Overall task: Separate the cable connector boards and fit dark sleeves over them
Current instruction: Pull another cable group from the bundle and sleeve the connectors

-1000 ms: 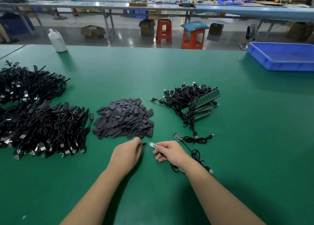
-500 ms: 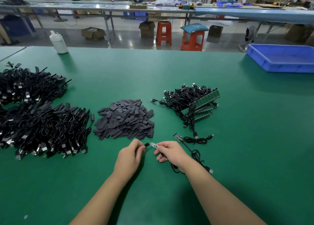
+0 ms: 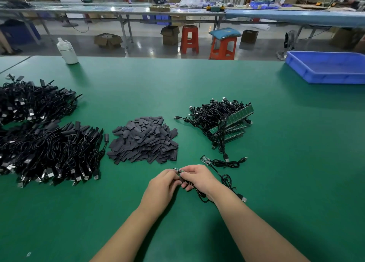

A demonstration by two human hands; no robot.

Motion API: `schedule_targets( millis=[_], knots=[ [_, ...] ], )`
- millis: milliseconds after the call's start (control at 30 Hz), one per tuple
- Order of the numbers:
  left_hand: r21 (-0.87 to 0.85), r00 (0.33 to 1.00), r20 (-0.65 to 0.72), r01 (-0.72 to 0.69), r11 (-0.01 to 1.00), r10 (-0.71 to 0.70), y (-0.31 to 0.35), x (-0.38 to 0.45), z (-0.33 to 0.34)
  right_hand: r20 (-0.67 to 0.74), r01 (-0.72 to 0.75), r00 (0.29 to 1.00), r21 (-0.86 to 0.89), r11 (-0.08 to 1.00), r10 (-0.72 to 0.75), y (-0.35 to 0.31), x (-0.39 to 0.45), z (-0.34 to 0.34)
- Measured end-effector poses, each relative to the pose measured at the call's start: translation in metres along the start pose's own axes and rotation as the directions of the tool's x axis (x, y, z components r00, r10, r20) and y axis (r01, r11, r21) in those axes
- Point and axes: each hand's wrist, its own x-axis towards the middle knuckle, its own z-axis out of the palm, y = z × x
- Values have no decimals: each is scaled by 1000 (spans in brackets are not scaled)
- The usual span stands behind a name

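My left hand (image 3: 161,185) and my right hand (image 3: 200,177) meet above the green table (image 3: 276,163). My right hand pinches a small green connector board (image 3: 178,170) whose black cable (image 3: 227,180) loops off to the right. My left hand pinches a dark sleeve (image 3: 180,179) held against the board; most of the sleeve is hidden by fingers. A second loose board with its cable (image 3: 206,160) lies just beyond my right hand. A pile of dark sleeves (image 3: 144,140) sits ahead, and a bundle of cables on joined board strips (image 3: 227,121) lies to the right of it.
Two big heaps of black cables (image 3: 49,153) (image 3: 29,103) fill the table's left side. A blue tray (image 3: 325,68) stands at the far right and a white bottle (image 3: 67,51) at the far left edge. Stools and benches stand beyond the table.
My hands have closed the gap between them. The left hand with the sleeve now touches the board that my right hand holds.
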Motion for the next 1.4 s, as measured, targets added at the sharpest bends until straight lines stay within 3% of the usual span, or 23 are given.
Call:
schedule_targets(
  millis=[133,333,567,1067,1400],
  knots=[
    [-54,994,0,107,993,-107,1,4,0,-43,11,999,14,1000,-10,3,1,1],
    [-9,991,-41,127,992,-128,-12,6,-17,-45,-4,999,13,1000,4,5,3,0],
    [-31,995,-29,96,995,-97,-18,10,-27,64,-11,998,-105,994,17,2,2,-3],
    [-27,998,-45,50,998,-51,-19,15,-25,86,-12,996,-145,989,25,1,0,-5],
    [150,989,140,-71,986,50,-22,22,-36,100,-8,995,-170,985,26,2,2,-5]
  ],
)
